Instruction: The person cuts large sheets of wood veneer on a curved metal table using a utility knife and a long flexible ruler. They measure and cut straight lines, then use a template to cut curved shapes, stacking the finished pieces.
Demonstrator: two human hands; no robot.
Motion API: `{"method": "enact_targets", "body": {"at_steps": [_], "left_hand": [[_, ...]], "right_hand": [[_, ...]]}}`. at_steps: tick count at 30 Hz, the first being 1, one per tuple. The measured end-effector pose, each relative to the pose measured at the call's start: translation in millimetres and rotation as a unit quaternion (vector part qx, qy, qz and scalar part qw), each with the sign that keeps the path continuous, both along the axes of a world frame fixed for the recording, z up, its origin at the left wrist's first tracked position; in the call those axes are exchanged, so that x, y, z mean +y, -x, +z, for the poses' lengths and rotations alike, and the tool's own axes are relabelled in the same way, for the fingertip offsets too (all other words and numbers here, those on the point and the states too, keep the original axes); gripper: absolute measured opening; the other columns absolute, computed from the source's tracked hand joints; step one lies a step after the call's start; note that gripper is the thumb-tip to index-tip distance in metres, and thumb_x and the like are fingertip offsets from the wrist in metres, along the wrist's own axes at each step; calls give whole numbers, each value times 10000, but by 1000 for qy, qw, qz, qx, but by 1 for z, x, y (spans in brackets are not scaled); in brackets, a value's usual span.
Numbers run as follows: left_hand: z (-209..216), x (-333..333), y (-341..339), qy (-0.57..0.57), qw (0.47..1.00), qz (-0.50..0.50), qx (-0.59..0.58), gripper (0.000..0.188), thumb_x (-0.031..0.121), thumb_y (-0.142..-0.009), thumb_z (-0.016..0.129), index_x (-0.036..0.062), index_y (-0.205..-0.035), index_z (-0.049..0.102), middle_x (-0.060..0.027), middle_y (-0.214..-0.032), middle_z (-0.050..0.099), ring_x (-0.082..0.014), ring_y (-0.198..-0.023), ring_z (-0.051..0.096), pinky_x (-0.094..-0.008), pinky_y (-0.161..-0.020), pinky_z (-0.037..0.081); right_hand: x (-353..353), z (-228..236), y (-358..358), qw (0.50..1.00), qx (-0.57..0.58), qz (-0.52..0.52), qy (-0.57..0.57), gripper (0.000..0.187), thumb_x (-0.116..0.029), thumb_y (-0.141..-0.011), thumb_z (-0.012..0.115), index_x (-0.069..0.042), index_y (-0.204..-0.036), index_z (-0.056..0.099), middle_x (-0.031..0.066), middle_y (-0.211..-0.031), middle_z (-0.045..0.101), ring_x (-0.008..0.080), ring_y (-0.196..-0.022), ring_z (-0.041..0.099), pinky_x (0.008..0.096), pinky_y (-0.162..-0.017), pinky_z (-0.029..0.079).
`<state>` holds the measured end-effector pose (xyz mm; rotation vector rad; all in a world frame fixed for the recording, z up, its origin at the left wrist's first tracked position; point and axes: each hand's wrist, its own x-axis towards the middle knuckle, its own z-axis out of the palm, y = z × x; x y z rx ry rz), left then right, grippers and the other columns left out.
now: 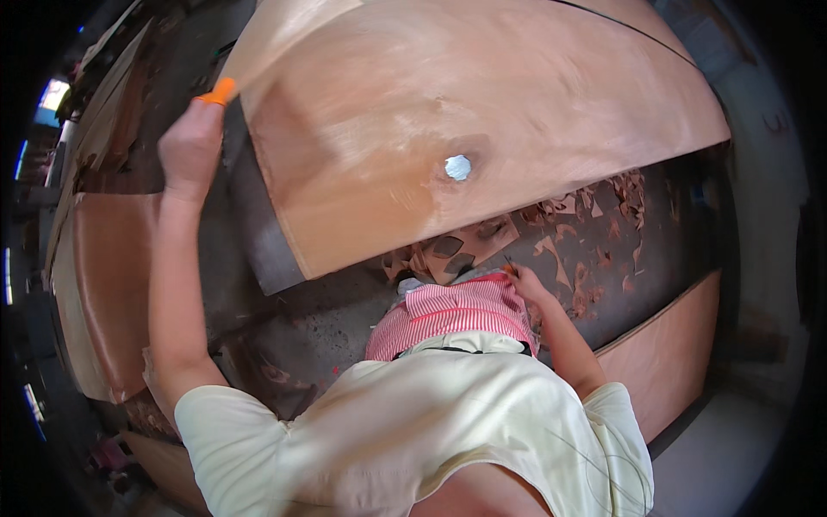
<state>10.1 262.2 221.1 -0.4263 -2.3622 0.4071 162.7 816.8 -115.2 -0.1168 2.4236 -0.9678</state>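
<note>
The large tan sheet is spread in front of the body over a dark board, its near edge bent by the lens and a pale, roundish spot showing within it. At its upper left edge the left hand is raised and closed, an orange piece at its fingertips; the sheet's edge appears to be pinched there, though blur leaves it uncertain whether the orange piece is worn or held. The right hand is kept low, beside the red-and-white striped cloth at the waist, with its fingers curled; whether anything is gripped cannot be told. Loose brown scraps are strewn beyond that hand, a brown sheet is seen at the left, and another tan panel at the lower right. The step in hand is judged to be the shifting or laying out of the sheet, with the left side alone managed. For the next move, a firm hold on that edge seems called for, the slack should be kept from creasing, and the right hand may be needed for support.
</note>
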Motion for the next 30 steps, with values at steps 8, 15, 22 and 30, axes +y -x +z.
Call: {"method": "enact_targets", "body": {"at_steps": [8, 15, 22, 30], "left_hand": [[-116, 116, 5, -19, 974, -152, -169, 229, 111, -722, 524, 151, -937, 591, -8, -830, 569, -141, -710, 574, -252, -518, 479], [-210, 179, -33, -121, 919, -210, -311, 233, 111, -705, 538, 127, -931, 591, -18, -859, 577, -152, -720, 574, -257, -521, 484], [-263, 198, -66, -219, 841, -190, -457, 329, 196, -731, 587, 92, -1042, 556, -69, -963, 555, -222, -834, 557, -316, -640, 482], [-280, 206, -34, -261, 870, 47, -416, 718, 341, -742, 591, 5, -1296, 283, -155, -1376, 215, -327, -1258, 210, -473, -1015, 170]], "right_hand": [[-55, 71, 142, 921, -188, -208, 271, 311, -242, -906, 379, -20, -1035, 554, 21, -776, 621, 40, -488, 432, 180, -434, 319], [-54, 55, 210, 798, -260, -345, 420, 409, -448, -877, 376, -94, -793, 564, -60, -499, 419, 46, -370, 260, 207, -354, 192], [-48, 31, 207, 936, -142, -247, 207, 250, -245, -733, 651, -62, -626, 521, -24, -530, 469, 58, -435, 403, 234, -399, 302], [-58, 20, 200, 957, -37, -258, 130, 259, -225, -705, 668, 15, -737, 575, 29, -618, 554, 88, -561, 504, 243, -516, 413]]}}
